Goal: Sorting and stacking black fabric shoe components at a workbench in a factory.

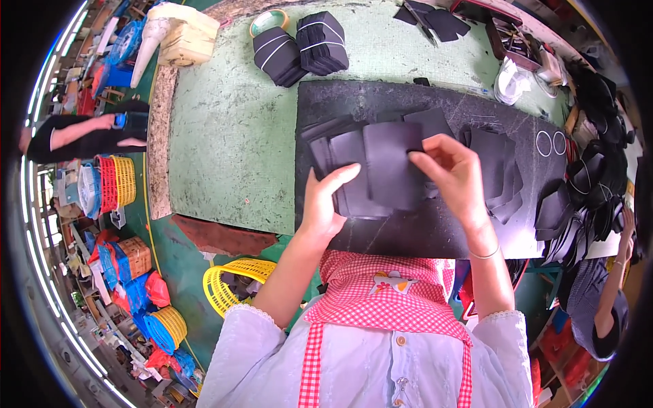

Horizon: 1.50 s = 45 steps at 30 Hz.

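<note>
Several flat black leather-like pieces (392, 166) are fanned out over a dark work mat (408, 238). My left hand (325, 198) grips the left part of this fan, its thumb lying on top and its other fingers hidden underneath. The thumb and forefinger of my right hand (454, 173) pinch the top piece at its upper right edge. More black pieces (493, 163) lie overlapped just right of my right hand. Behind the fan, another black piece (428, 122) rests on the mat.
Two banded black bundles (321, 42) and a tape roll (269, 24) sit at the back of the green table (224, 136). Scissors (418, 24) lie back right. Black pieces heap (585, 177) at the right. A yellow basket (221, 289) stands below. Other people are at both sides.
</note>
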Tool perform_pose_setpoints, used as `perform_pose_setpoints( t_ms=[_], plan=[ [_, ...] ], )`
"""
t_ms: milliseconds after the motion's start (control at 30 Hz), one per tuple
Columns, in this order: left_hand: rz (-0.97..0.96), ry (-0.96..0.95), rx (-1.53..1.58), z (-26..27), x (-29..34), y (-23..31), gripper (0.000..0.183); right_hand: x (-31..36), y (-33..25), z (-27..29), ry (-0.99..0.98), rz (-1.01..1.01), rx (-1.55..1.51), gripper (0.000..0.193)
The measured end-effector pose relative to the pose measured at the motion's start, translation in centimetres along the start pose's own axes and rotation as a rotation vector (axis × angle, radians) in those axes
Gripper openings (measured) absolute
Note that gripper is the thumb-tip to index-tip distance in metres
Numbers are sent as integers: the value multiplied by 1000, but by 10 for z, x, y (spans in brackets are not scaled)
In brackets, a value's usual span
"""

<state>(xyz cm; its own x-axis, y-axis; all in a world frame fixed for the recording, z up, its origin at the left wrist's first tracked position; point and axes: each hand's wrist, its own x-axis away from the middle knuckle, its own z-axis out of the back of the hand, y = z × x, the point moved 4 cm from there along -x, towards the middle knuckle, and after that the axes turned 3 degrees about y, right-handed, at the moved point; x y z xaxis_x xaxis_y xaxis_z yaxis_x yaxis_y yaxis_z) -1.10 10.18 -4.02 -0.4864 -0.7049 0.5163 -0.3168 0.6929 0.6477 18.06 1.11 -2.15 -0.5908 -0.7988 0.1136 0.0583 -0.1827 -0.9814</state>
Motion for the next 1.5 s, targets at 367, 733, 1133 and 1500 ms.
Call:
perform_pose_setpoints(
  t_ms=[367, 733, 1133, 1500],
  plan=[
    [28, -46, 54, -10, 2, -1, 36, 7, -22, -3, -136, 47, 257, 18],
    [-75, 46, -42, 2, -1, 5, 37, 3, -39, 4, -24, 260, 421, 38],
    [-67, 40, -47, -6, 0, 1, 32, 0, -33, 8, 154, 327, 605, 31],
    [32, -59, 30, -15, -3, -7, 35, 3, -26, 1, -135, 62, 252, 17]
  ],
)
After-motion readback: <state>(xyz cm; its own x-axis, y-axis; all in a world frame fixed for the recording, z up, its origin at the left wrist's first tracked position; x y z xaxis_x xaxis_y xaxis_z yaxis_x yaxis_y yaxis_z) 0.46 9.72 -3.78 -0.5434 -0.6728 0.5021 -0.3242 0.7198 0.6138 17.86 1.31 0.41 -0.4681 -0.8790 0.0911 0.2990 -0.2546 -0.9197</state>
